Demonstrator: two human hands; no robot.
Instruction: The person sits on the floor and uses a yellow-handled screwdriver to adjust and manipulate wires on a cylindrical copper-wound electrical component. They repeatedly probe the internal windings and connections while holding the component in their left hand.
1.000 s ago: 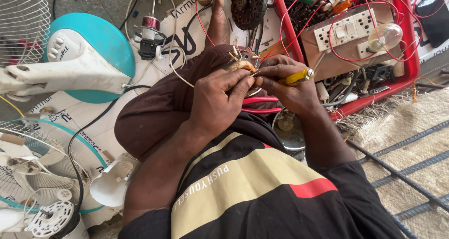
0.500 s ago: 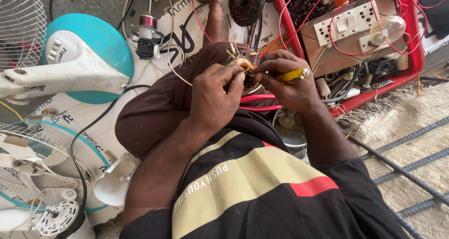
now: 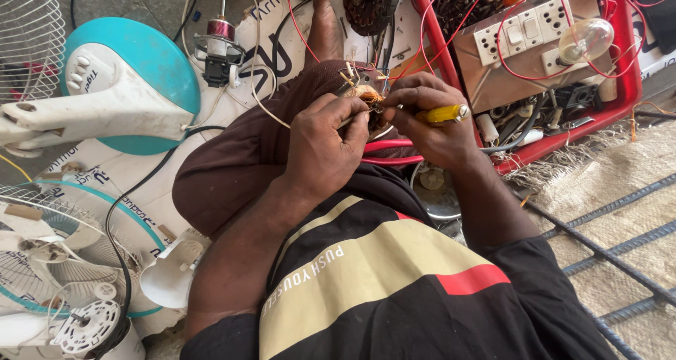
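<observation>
Both hands meet over the raised knee, mid-scene. Left hand (image 3: 325, 145) is closed, fingers pinching a small coil (image 3: 364, 95) with loose wire ends sticking up from it. Right hand (image 3: 429, 121) is closed around a yellow screwdriver (image 3: 442, 114), handle pointing right, tip at the coil; the tip itself is hidden between the fingers. Coil sits just above the brown trouser knee (image 3: 246, 163), touching both hands. Right, far: red tray (image 3: 629, 57) holding a switch board (image 3: 521, 40), a clear bulb (image 3: 584, 40) and red wires. Left, far: teal-and-white fan base (image 3: 127, 85). Left, near: fan grille (image 3: 42, 254) and a small white motor (image 3: 88, 326). Far centre: a rotor (image 3: 220, 43) on white cardboard. Right, near: steel rebar (image 3: 605, 254) lying across sacking.
</observation>
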